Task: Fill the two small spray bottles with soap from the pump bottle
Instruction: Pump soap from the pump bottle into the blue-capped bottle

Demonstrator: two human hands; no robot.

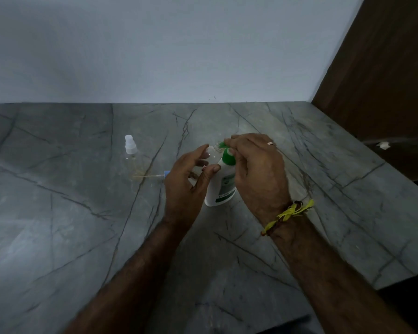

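A white pump bottle (221,186) with a green pump head stands near the middle of the grey stone table (82,213). My right hand (256,169) rests over its green head, fingers curled on the pump top. My left hand (188,179) holds a small clear spray bottle (211,154) without its cap, mouth close under the pump spout; thumb and fingers wrap around it. A second clear spray bottle (132,155) with a white sprayer cap stands upright to the left. A loose sprayer top with its dip tube (155,176) lies on the table between that bottle and my left hand.
A pale wall runs along the table's far edge. A dark wooden panel (384,68) rises at the right, and the table's right edge drops off beside it. A small white scrap (383,145) lies beyond that edge.
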